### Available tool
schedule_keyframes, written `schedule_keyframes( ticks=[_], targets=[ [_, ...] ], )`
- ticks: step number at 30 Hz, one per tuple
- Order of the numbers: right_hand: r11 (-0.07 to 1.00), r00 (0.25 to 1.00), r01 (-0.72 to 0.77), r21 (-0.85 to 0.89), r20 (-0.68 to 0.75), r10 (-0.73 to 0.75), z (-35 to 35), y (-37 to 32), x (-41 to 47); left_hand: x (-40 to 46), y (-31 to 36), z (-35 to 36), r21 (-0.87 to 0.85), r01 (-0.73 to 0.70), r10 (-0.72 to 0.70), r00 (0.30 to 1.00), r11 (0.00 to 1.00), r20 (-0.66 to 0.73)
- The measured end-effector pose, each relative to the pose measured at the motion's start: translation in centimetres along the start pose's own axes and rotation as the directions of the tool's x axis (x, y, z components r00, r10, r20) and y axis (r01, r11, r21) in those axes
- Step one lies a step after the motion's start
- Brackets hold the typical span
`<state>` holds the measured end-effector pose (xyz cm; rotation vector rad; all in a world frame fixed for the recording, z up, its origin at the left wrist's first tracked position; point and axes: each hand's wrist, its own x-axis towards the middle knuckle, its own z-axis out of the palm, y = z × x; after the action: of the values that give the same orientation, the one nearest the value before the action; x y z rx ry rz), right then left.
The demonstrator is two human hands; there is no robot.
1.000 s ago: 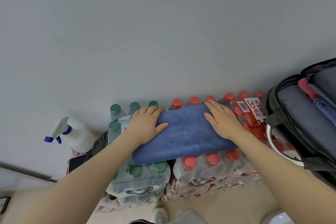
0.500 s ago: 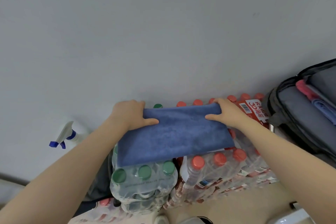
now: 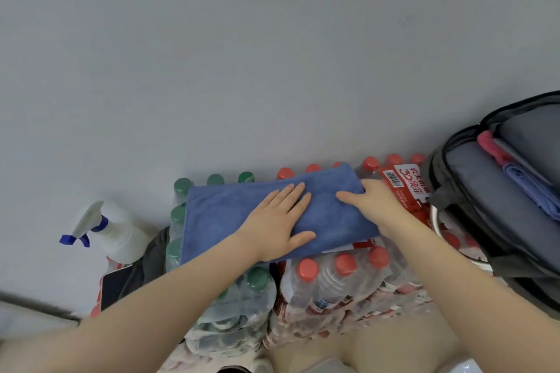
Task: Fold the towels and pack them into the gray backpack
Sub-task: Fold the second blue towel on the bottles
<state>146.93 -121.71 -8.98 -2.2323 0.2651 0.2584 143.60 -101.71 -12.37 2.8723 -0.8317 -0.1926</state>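
A folded blue towel (image 3: 224,215) lies flat on top of shrink-wrapped packs of water bottles. My left hand (image 3: 280,219) presses flat on its middle with straight fingers. My right hand (image 3: 374,206) holds the towel's right end, thumb lying on top and fingers over the edge. The gray backpack (image 3: 472,200) stands open at the right, with a pink towel (image 3: 492,145) and a light blue towel (image 3: 536,191) tucked inside.
Packs of green-capped bottles (image 3: 242,300) and red-capped bottles (image 3: 336,275) sit against a plain gray wall. A white spray bottle with a blue nozzle (image 3: 109,228) stands at the left, beside a dark tablet (image 3: 113,286) and gray cloth.
The towel's far edge was gripped by both hands; it now lies flat. My left hand moved from the left corner to the middle and flattened. My right hand shifted to the right end.
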Motion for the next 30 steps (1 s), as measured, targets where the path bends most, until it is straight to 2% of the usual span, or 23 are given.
schedule_keyframes(
  ticks=[3,6,8,11,14,16,18,20,27,30],
  targets=[
    [0.999,0.999,0.032,-0.013,-0.041,-0.032,-3.5,0.3,0.7,1.4,1.6,-0.1,0.024,-0.01,0.01,1.0,1.0,0.002],
    [0.98,0.993,0.065,-0.19,-0.085,-0.082,-7.0,0.9,1.4,3.7,3.9,0.3,0.007,-0.04,0.04,0.999,0.999,0.017],
    [0.959,0.993,0.088,-0.271,-0.056,-0.107,-8.6,0.7,1.5,5.5,5.2,0.6,-0.002,-0.03,0.03,0.999,1.0,0.026],
    [0.944,0.991,0.132,-0.303,0.017,-0.133,-9.5,-0.4,1.4,7.6,6.6,0.5,0.047,0.001,-0.004,0.998,0.999,0.055],
    [0.898,0.97,0.243,-0.365,0.108,-0.219,-8.4,-2.1,0.8,8.0,6.3,-0.1,-0.083,-0.001,0.005,0.999,0.997,0.05],
    [0.853,0.942,0.328,-0.405,0.202,-0.267,-6.7,-3.0,0.3,7.3,5.6,-0.7,-0.279,-0.013,-0.008,0.997,0.96,-0.074],
    [0.822,0.917,0.379,-0.426,0.294,-0.27,-4.6,-3.3,0.1,6.1,4.6,-1.3,-0.427,0.046,-0.132,0.976,0.903,-0.174],
    [0.789,0.905,0.4,-0.466,0.335,-0.261,-2.7,-3.3,-0.1,4.8,3.5,-2.0,-0.538,0.105,-0.245,0.95,0.837,-0.196],
    [0.788,0.913,0.396,-0.472,0.294,-0.283,1.8,-2.6,-0.1,3.6,0.9,-2.2,-0.516,0.112,-0.218,0.964,0.849,-0.15],
    [0.83,0.925,0.366,-0.421,0.261,-0.276,1.6,-2.3,0.0,3.9,-0.1,-1.8,-0.517,0.183,-0.313,0.933,0.836,-0.176]
  ],
)
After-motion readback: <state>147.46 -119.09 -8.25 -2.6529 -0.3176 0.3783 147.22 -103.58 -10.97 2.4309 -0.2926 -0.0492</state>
